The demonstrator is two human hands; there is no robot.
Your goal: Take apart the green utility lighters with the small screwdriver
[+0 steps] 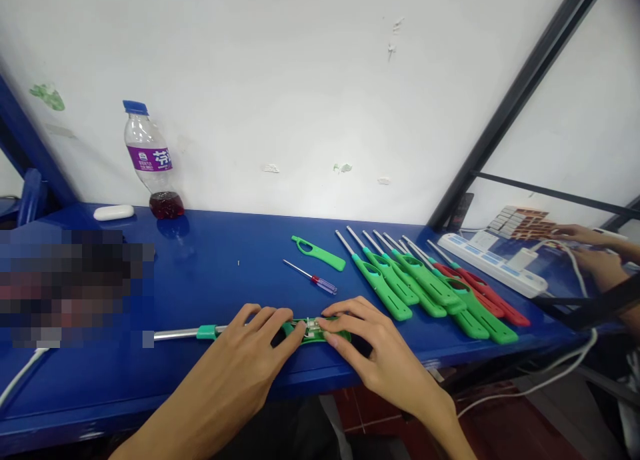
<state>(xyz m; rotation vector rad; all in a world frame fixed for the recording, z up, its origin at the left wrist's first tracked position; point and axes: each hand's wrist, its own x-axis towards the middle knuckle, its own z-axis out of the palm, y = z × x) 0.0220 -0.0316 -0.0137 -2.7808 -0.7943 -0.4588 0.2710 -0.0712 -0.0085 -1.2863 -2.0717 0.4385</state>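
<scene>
An opened long-nosed gas lighter (207, 332) lies near the table's front edge, its metal tube pointing left. My left hand (253, 357) is closed over the lighter's front part, with thumb and fingertips at the green body. From the other side, the fingertips of my right hand (375, 343) press together on the clear inner part of the same lighter. What exactly sits between those fingertips is partly hidden. Behind the hands are a loose green handle half (324, 255) and a small screwdriver (314, 279) with a purple clear handle. A tiny pin-like piece (239, 263) rests farther left.
Several green lighters (387, 290) and red lighters (493, 293) lie in a row at right, beside a white power strip (493, 265). At the back left stand a drink bottle (153, 160) and a white case (114, 212). Another person's hands (595, 253) show beyond the black frame.
</scene>
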